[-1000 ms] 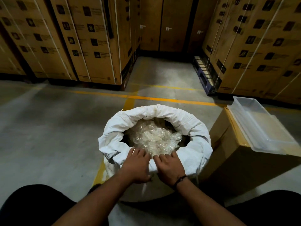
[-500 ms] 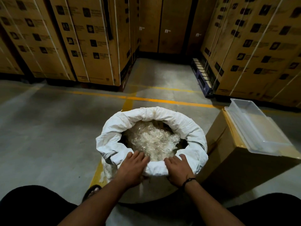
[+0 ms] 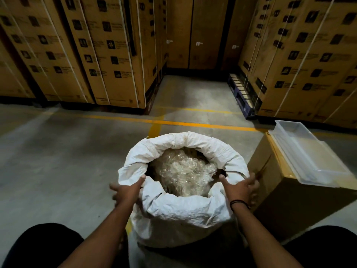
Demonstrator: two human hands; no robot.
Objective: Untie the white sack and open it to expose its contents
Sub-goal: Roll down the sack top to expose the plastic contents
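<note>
Both hands are clasping the sack's (image 3: 181, 213) rolled rim: left hand (image 3: 126, 192) gripping the left side, right hand (image 3: 239, 187) the right, thumbs hooking inside. Clear plastic (image 3: 181, 175) is showing.

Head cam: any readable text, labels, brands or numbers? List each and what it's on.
None can be read.
Stacked cartons: dark printed icons and lines of print, too blurred.
Back wall: small white tags, too small.
White sack, clear tray, brown box: no print visible.
</note>
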